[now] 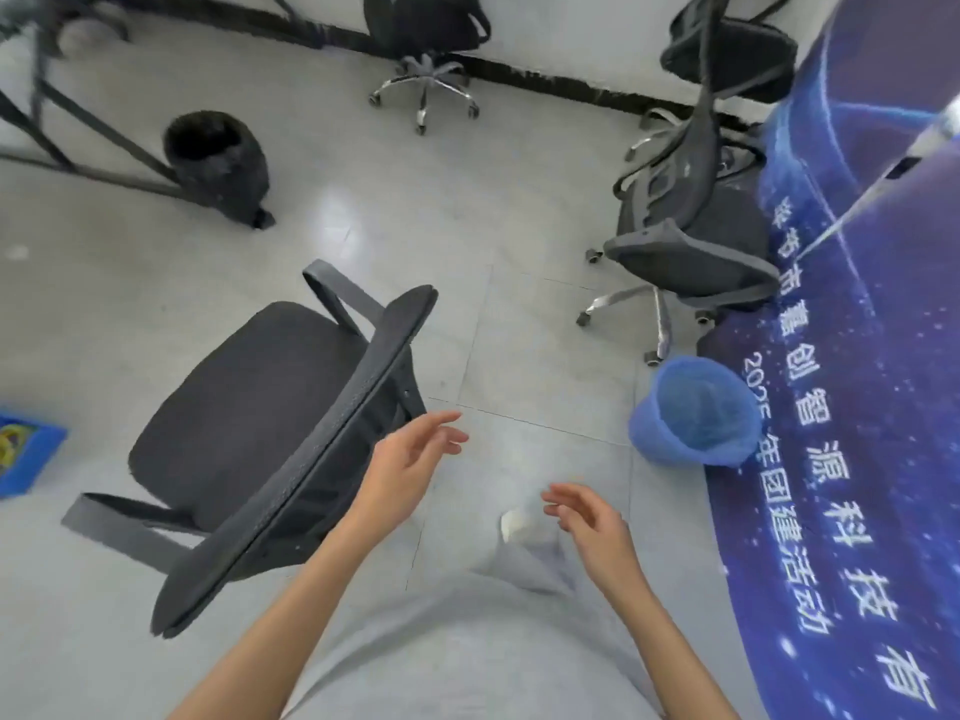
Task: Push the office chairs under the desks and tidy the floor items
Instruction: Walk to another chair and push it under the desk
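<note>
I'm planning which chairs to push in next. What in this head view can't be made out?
- Nearest chair: its base, hidden under the seat.
- Far right chair: cut off by the top edge.
- Blue box: cropped by the left edge.
- Desk frame: motion-blurred; no desktop visible.

We read white Chinese characters running along the blue banner at the right edge: "智源科技有", and before them what looks like "嘉创", less surely. A smaller line beside it begins with digits like "2025", the last one unclear, then "年团建活动". The blue box at the left carries a print too blurred to read.
</note>
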